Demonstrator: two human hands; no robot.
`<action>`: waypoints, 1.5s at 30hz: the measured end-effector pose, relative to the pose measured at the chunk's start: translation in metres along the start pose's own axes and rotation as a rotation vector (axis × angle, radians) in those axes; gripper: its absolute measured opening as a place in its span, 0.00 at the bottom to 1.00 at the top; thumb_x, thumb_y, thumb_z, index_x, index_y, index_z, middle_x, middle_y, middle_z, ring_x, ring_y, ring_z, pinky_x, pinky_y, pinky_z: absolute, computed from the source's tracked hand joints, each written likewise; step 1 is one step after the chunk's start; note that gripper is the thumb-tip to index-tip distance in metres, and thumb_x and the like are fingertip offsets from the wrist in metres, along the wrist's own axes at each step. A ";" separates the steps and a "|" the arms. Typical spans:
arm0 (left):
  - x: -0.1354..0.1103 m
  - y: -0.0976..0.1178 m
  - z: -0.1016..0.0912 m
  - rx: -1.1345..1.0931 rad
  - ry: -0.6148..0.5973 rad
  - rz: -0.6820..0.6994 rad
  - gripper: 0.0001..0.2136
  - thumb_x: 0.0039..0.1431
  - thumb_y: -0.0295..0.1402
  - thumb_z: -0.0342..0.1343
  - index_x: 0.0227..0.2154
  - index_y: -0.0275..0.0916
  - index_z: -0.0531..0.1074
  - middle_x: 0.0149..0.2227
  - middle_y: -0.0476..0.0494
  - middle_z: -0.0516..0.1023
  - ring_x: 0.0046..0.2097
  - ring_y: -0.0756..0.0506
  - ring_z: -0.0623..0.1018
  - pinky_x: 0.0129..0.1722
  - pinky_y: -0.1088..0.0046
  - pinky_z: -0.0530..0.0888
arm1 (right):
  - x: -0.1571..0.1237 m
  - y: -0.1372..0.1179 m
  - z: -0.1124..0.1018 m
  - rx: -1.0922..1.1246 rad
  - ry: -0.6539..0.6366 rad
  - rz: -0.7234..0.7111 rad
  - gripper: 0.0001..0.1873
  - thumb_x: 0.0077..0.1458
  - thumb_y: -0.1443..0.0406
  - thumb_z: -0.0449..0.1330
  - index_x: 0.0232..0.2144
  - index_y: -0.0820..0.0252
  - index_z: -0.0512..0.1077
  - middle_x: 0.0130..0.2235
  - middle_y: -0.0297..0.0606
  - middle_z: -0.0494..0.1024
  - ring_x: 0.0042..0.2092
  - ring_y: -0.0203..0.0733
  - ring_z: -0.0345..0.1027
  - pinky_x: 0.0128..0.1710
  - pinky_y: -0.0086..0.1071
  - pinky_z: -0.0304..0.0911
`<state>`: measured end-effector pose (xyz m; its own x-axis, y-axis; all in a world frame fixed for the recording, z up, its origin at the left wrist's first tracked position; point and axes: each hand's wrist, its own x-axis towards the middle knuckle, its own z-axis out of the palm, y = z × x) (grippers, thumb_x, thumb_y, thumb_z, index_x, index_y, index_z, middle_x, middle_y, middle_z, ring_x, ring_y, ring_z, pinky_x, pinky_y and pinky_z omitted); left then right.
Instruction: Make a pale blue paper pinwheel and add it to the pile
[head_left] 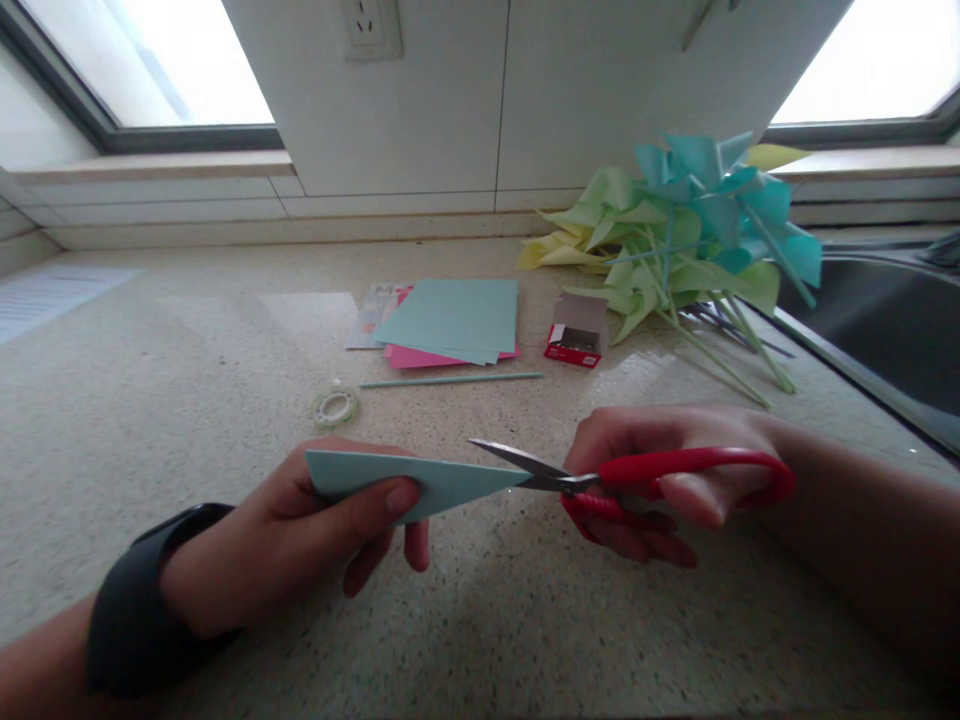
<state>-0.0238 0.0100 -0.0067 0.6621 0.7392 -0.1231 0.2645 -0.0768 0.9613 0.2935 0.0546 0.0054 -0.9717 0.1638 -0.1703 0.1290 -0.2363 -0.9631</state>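
Folded blue paper is in my left grip, its tip at red scissors held by my right grip, with room before the tabletop's right edge.

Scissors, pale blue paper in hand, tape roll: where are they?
Scissors point(579, 484): head view, at the pivot.
Pale blue paper point(454, 487): head view, on its upward face.
Tape roll point(353, 406): head view, right side of ring.

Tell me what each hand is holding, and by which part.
The left grip holds the paper by its wider part, away from the narrow tip; the right grip holds the scissors by the red handles.
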 end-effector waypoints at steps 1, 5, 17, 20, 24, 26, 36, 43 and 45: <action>0.000 0.000 0.000 -0.005 0.002 -0.007 0.22 0.70 0.47 0.48 0.33 0.36 0.80 0.24 0.45 0.77 0.22 0.54 0.69 0.21 0.81 0.66 | 0.000 0.000 0.000 0.007 0.005 0.001 0.34 0.54 0.39 0.60 0.32 0.68 0.73 0.24 0.31 0.69 0.20 0.30 0.63 0.20 0.25 0.66; -0.001 -0.003 0.000 -0.024 0.008 -0.022 0.22 0.70 0.48 0.48 0.33 0.36 0.80 0.21 0.47 0.73 0.22 0.53 0.68 0.21 0.81 0.65 | -0.002 -0.002 -0.001 -0.017 0.022 0.029 0.34 0.55 0.38 0.59 0.30 0.67 0.72 0.22 0.30 0.68 0.19 0.29 0.62 0.17 0.22 0.61; -0.001 0.000 0.001 -0.016 0.032 0.027 0.22 0.69 0.47 0.49 0.32 0.37 0.80 0.18 0.51 0.67 0.20 0.54 0.64 0.19 0.80 0.62 | -0.005 -0.001 -0.002 -0.015 0.081 0.092 0.34 0.49 0.36 0.62 0.25 0.64 0.68 0.20 0.31 0.67 0.16 0.29 0.59 0.14 0.22 0.54; 0.001 0.000 0.001 -0.016 0.033 0.040 0.21 0.69 0.46 0.49 0.32 0.37 0.80 0.17 0.51 0.66 0.20 0.53 0.64 0.20 0.80 0.62 | -0.006 -0.001 -0.002 -0.008 0.077 0.116 0.34 0.49 0.36 0.62 0.26 0.63 0.68 0.19 0.31 0.67 0.16 0.30 0.59 0.13 0.22 0.55; 0.002 0.003 0.001 0.000 0.021 0.068 0.20 0.69 0.45 0.50 0.31 0.37 0.79 0.17 0.52 0.64 0.20 0.53 0.64 0.19 0.80 0.62 | -0.007 -0.001 -0.004 -0.023 0.087 0.130 0.34 0.49 0.36 0.62 0.25 0.63 0.69 0.18 0.32 0.67 0.15 0.30 0.59 0.13 0.22 0.55; 0.002 0.004 0.001 0.012 0.021 0.079 0.20 0.70 0.44 0.50 0.31 0.37 0.79 0.18 0.52 0.64 0.20 0.53 0.64 0.19 0.80 0.61 | -0.007 -0.001 -0.004 -0.025 0.083 0.128 0.34 0.49 0.36 0.62 0.25 0.64 0.69 0.18 0.31 0.67 0.15 0.30 0.59 0.13 0.22 0.55; 0.001 0.005 0.000 0.068 0.028 0.122 0.18 0.70 0.41 0.50 0.32 0.37 0.80 0.20 0.52 0.66 0.20 0.53 0.63 0.18 0.79 0.61 | -0.008 -0.001 -0.003 0.044 0.092 0.173 0.32 0.48 0.38 0.65 0.24 0.62 0.68 0.17 0.29 0.67 0.15 0.30 0.59 0.12 0.20 0.55; 0.005 0.015 0.003 0.159 0.011 0.211 0.18 0.70 0.38 0.50 0.30 0.36 0.80 0.23 0.49 0.71 0.22 0.53 0.66 0.22 0.79 0.65 | -0.004 0.000 0.002 0.056 0.103 0.190 0.37 0.40 0.34 0.65 0.24 0.64 0.69 0.19 0.32 0.68 0.16 0.31 0.61 0.13 0.23 0.56; 0.006 0.016 0.004 0.156 0.004 0.220 0.18 0.70 0.38 0.50 0.31 0.36 0.80 0.22 0.49 0.71 0.22 0.53 0.67 0.22 0.79 0.66 | -0.003 0.003 0.004 0.063 0.103 0.185 0.38 0.40 0.33 0.65 0.24 0.64 0.69 0.18 0.32 0.68 0.16 0.31 0.60 0.13 0.23 0.56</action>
<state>-0.0127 0.0105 0.0069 0.7129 0.6960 0.0855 0.2196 -0.3374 0.9154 0.2957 0.0495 0.0034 -0.9068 0.2086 -0.3664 0.2873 -0.3305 -0.8990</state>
